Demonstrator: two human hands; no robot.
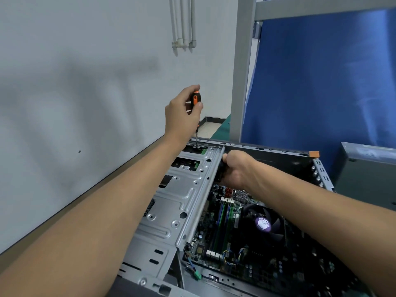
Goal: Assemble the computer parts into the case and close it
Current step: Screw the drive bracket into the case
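Note:
The open computer case (321, 168) lies on its side in front of me. Its silver drive cage (182, 189) fills the left part. Lower right lies the motherboard (225, 239) with a black CPU fan (263, 224) and memory sticks. My left hand (182, 112) is shut on an orange-and-black screwdriver (196, 99), held upright with its tip on a screw at the cage's far corner (196, 146). My right hand (235, 170) grips a black part just right of the cage's edge; my fingers hide most of it.
A white wall runs along the left, close to the case. A grey metal post (240, 71) and a blue curtain (321, 82) stand behind the case. A grey panel (368, 172) leans at the right. Loose wires with a green connector (197, 275) hang near the front.

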